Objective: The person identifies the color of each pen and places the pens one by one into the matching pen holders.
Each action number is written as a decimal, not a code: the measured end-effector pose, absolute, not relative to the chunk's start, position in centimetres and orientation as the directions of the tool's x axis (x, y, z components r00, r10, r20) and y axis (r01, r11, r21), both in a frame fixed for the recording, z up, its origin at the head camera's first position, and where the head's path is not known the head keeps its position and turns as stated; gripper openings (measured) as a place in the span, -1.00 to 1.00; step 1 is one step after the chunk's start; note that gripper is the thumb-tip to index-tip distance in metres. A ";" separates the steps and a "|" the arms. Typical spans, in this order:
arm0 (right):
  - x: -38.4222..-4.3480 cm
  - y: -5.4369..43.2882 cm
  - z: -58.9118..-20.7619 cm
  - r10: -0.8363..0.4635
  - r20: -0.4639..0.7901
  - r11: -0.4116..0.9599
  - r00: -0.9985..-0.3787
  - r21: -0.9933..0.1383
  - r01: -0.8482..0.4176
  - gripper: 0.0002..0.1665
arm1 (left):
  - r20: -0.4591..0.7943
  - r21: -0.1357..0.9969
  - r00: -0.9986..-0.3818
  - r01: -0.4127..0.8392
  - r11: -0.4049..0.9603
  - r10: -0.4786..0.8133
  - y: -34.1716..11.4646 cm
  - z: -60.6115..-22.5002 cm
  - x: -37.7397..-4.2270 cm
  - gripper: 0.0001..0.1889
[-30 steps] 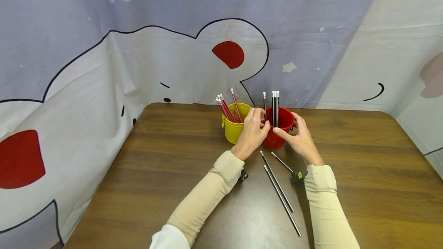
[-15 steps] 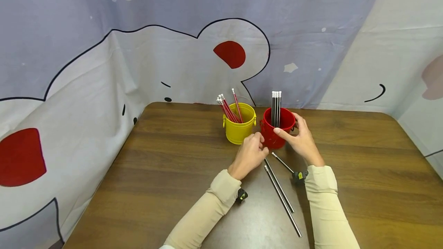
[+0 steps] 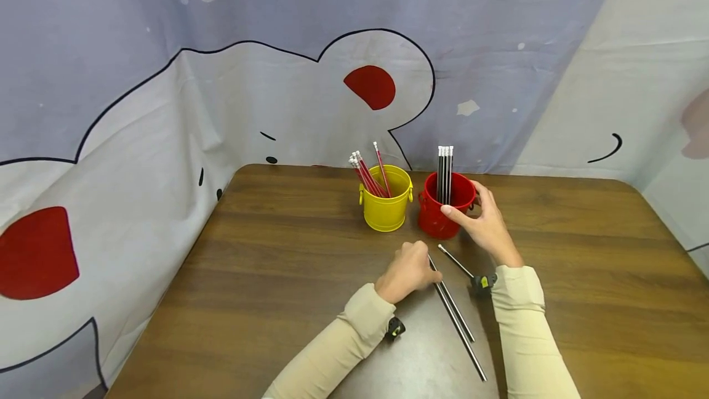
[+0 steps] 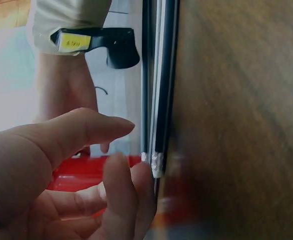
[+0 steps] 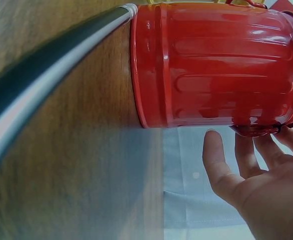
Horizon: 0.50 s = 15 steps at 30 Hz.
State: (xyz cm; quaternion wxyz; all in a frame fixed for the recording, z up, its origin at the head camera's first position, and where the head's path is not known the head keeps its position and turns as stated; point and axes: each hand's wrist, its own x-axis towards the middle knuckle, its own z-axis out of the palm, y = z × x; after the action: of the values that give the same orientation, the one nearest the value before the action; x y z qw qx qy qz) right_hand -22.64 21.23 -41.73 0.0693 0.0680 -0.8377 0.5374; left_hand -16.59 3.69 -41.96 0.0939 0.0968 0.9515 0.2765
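My left hand (image 3: 411, 271) hovers at the eraser ends of two black-and-silver pencils (image 3: 461, 337) lying side by side on the table. In the left wrist view its thumb and fingers (image 4: 120, 187) are apart beside the white-tipped ends of the pencils (image 4: 162, 100), with no grip on them visible. My right hand (image 3: 487, 229) holds the red bucket (image 3: 434, 221) at its right side, thumb at the front rim. Several black pencils (image 3: 445, 174) stand upright in this bucket, erasers up. A third loose black pencil (image 3: 455, 259) lies in front of it, partly hidden by the right wrist camera.
Left of the red bucket stands a yellow bucket (image 3: 384, 214) with several red pencils (image 3: 365, 172) leaning in it. The wooden table (image 3: 266, 251) ends at a printed cloth backdrop (image 3: 288, 103) behind the buckets.
My left hand has left a black pencil in the red bucket, then moved down toward me to the loose pencils. The right hand has stayed at the red bucket.
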 end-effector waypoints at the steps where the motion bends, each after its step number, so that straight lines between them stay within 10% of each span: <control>1: -22.7 21.3 -41.9 -0.039 0.190 0.413 -0.981 -0.891 -0.189 -0.10 | -0.120 0.538 -0.964 0.137 0.831 0.237 3.8 -42.1 -16.5 -0.62; 15: -22.7 21.3 -42.0 -0.046 0.192 0.400 -0.980 -0.896 -0.194 -0.09 | -0.148 0.565 -0.950 0.146 0.812 0.274 4.0 -42.9 -16.0 -0.65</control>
State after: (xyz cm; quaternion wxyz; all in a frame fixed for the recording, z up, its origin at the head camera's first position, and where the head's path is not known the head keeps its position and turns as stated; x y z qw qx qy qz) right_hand -22.72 21.28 -41.95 0.0682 0.0720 -0.8338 0.5432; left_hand -16.00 4.01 -42.85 0.1117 0.1110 0.9453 0.2858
